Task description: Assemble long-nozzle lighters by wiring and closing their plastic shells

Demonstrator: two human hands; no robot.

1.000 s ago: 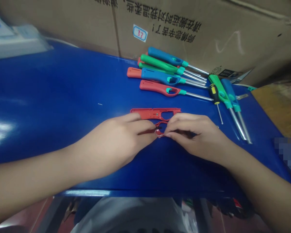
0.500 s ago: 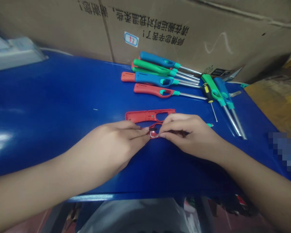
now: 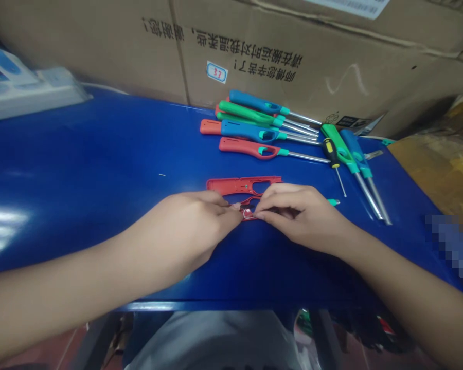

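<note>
My left hand (image 3: 195,226) is closed on the near red lighter casing half (image 3: 250,200), its fingertips pressed on the casing's left part. A black part (image 3: 247,206) and a white wire (image 3: 246,213) show inside this casing half, between my hands. My right hand (image 3: 297,216) pinches with thumb and forefinger where the white wire ends, and covers the casing's right end. Just beyond my fingers lies the other red casing half (image 3: 227,186), its hollow side up. A small teal piece (image 3: 334,202) sticks out past my right knuckles.
Several assembled lighters (image 3: 250,149) lie at the back, two more (image 3: 360,154) to the right. A yellow-and-black screwdriver (image 3: 332,154) rests between them. Behind stands a cardboard box (image 3: 116,51). A thin metal pin (image 3: 161,174) lies on the blue table (image 3: 100,164), left of the casings.
The camera view has shifted slightly, so the table items sit a little further right and lower. My left fingers have curled in a little; my right hand keeps its pinch at the same spot.
</note>
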